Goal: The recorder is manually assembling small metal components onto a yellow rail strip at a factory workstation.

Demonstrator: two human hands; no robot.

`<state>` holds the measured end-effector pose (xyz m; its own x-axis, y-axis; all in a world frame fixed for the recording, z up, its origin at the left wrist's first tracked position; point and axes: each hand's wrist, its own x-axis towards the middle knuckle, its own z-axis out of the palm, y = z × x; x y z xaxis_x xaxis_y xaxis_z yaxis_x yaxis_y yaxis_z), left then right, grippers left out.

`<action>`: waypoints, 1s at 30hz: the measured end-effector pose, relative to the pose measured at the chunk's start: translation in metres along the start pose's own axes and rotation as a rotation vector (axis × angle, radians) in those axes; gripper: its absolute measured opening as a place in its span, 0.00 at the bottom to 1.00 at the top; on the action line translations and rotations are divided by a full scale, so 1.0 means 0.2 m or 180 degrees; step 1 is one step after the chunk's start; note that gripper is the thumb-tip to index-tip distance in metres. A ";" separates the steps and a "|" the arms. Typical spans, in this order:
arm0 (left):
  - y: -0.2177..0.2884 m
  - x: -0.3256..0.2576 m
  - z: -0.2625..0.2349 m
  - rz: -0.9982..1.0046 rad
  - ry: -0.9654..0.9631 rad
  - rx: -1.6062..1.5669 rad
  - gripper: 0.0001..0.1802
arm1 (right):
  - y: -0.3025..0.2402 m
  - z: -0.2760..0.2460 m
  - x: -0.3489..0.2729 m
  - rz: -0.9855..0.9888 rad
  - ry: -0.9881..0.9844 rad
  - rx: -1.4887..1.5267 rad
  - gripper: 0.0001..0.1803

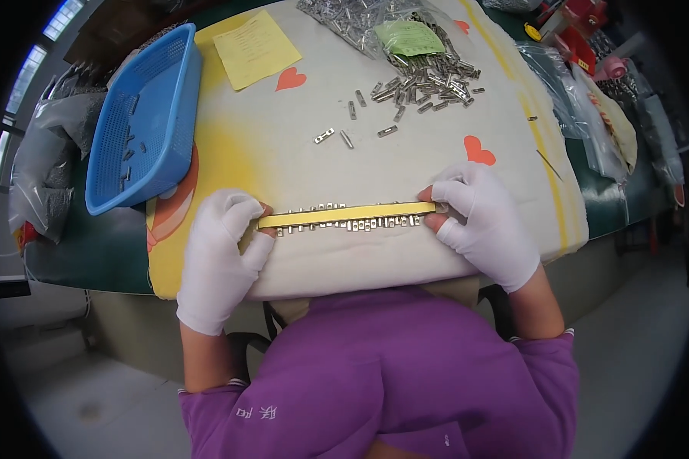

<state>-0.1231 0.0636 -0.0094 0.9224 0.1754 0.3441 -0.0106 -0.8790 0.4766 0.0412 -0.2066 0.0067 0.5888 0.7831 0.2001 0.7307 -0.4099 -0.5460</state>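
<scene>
A long yellow strip [348, 215] lies level across the cloth in front of me. Small metal pieces [367, 224] stick out in a row along both of its long edges. My left hand [223, 252], in a white glove with bare fingertips, pinches the strip's left end. At the other end, my right hand [486, 222], gloved the same way, grips it between thumb and fingers. Beyond the strip a few loose metal pieces [324, 135] are scattered, and a heap of them [429, 88] spills out of a clear bag.
A blue plastic basket [184, 115] with a few metal pieces inside stands at the left. Near it lies a yellow paper sheet [257, 49]; a green slip [409, 38] rests on the heap. Filled plastic bags [53, 168] line the far left. Red equipment [578, 42] stands at the back right.
</scene>
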 end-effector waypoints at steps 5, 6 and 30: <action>0.02 -0.01 0.01 -0.0018 -0.0017 0.0154 0.14 | 0.03 0.03 -0.04 -0.0319 0.0189 -0.0437 0.12; 0.04 -0.03 0.00 -0.0164 -0.0061 0.0070 0.14 | 0.03 0.04 -0.06 -0.0309 0.0190 -0.0430 0.12; 0.14 -0.05 0.09 0.0315 0.0171 -0.0004 0.12 | 0.02 0.08 -0.11 -0.0573 0.0668 -0.0204 0.08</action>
<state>-0.1250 0.0296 -0.0142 0.8948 0.1112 0.4324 -0.1012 -0.8927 0.4392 0.0256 -0.2173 -0.0123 0.5015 0.7347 0.4568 0.8463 -0.3070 -0.4353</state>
